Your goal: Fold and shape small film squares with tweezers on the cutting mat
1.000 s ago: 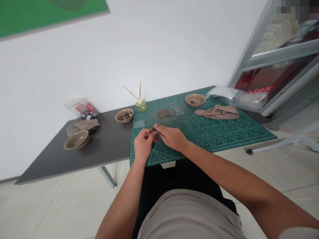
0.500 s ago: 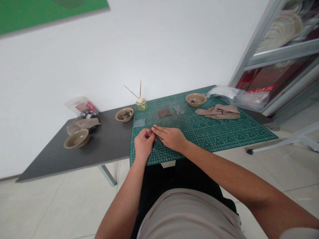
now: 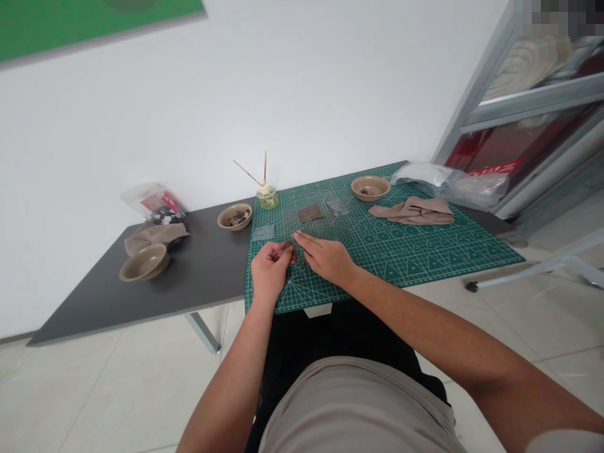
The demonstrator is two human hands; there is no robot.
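My left hand is closed over the green cutting mat, pinching a small dark brown piece between thumb and fingers. Just to its right is my right hand, fingers pressed together and pointing left. A dark edge shows beneath those fingers, but what it belongs to is hidden. A narrow gap separates the two hands. Beyond them on the mat lie a brown square sheet, a grey square sheet and a pale blue-grey sheet.
A bowl of small dark and tan pieces sits left of the glass diffuser bottle. Another bowl and a brown cloth are at the right. Farther left are a tilted bowl, a cloth and a plastic tub.
My hands have come slightly apart. The left has shifted a little left and down, and the small dark piece in it now shows; the right fingertips no longer touch it.
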